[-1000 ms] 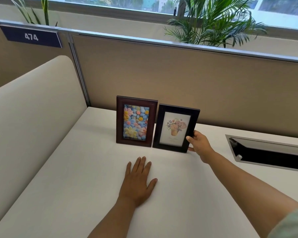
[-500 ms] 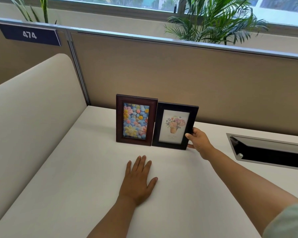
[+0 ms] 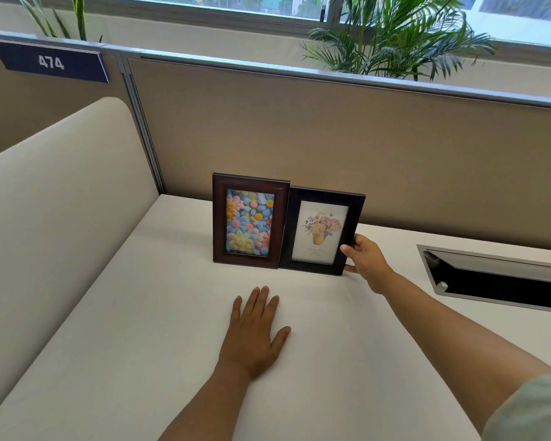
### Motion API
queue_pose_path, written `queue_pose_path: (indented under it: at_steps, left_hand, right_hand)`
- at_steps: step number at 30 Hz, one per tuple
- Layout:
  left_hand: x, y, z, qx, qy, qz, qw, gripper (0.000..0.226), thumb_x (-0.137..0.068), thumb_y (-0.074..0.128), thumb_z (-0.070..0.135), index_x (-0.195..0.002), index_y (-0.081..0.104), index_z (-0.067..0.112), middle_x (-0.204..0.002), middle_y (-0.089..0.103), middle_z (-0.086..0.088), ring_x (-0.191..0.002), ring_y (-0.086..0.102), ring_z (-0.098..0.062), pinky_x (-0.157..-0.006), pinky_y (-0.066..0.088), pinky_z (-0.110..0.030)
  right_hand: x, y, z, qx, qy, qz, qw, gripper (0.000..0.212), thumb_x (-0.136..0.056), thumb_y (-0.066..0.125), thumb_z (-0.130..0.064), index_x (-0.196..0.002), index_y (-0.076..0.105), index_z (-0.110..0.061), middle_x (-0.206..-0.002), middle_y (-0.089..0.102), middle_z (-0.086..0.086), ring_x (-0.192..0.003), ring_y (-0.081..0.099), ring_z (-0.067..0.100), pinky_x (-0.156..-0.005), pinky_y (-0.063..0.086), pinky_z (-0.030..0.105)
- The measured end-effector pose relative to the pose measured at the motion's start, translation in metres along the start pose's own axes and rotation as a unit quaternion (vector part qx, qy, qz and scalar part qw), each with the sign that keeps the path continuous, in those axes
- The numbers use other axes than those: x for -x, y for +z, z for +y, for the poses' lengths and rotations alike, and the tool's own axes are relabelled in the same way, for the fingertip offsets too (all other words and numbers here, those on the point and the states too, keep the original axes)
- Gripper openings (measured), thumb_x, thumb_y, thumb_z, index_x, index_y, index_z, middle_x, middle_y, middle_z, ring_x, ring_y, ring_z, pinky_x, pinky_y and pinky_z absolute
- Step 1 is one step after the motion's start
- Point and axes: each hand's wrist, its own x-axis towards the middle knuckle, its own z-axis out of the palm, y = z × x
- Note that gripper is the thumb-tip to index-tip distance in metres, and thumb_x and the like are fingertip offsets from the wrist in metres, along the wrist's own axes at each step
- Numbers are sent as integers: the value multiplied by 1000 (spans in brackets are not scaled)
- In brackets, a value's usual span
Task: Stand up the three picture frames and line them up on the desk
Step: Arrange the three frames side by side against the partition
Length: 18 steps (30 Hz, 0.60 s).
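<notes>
Two picture frames stand upright side by side on the white desk (image 3: 140, 313). The dark red frame (image 3: 218, 218) on the left holds a picture of colourful smiling flowers. Touching its right edge is the black frame (image 3: 355, 214), which shows a flower pot on white paper. My right hand (image 3: 365, 261) grips the black frame's lower right edge, thumb on the front. My left hand (image 3: 255, 329) lies flat on the desk in front of the frames, fingers spread, holding nothing. No third frame is in view.
A tan partition (image 3: 331, 135) runs behind the frames, with a cream side panel (image 3: 45, 202) on the left. A metal-rimmed cable slot (image 3: 490, 275) is sunk into the desk at the right. Plants (image 3: 395, 36) stand beyond the partition.
My right hand has shifted the black frame slightly left, closing it against the dark red frame. My left hand has stayed flat on the desk.
</notes>
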Motion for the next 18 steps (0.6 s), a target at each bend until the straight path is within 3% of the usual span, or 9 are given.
queue_pose_path:
  at_steps: [5,14,18]
  left_hand:
    - [1,-1,1,1,1,1,1000,65,-93,18,57,-148,4,28,-160,-6,3,-146,-12,-13,-118,-13,-38]
    - [1,-2,2,2,2,6,1000,64,-93,19,55,-149,4,26,-160,-6,0,-146,-11,-15,-116,-14,-38]
    - [9,-7,9,-20,-6,8,1000,60,-96,19,49,-149,8,22,-160,-2,-3,-147,-8,-19,-117,-12,-41]
  right_hand:
    - [-1,0,2,6,-5,18,1000,37,-94,48,-10,-130,42,-8,-137,49,15,-126,47,35,-101,44,54]
    - [26,-11,12,54,-37,53,996,44,-90,56,-16,-131,41,-13,-139,46,12,-123,47,29,-94,42,35]
    - [57,-17,22,61,-33,64,996,45,-90,58,-17,-131,41,-14,-139,45,11,-124,46,28,-92,39,32]
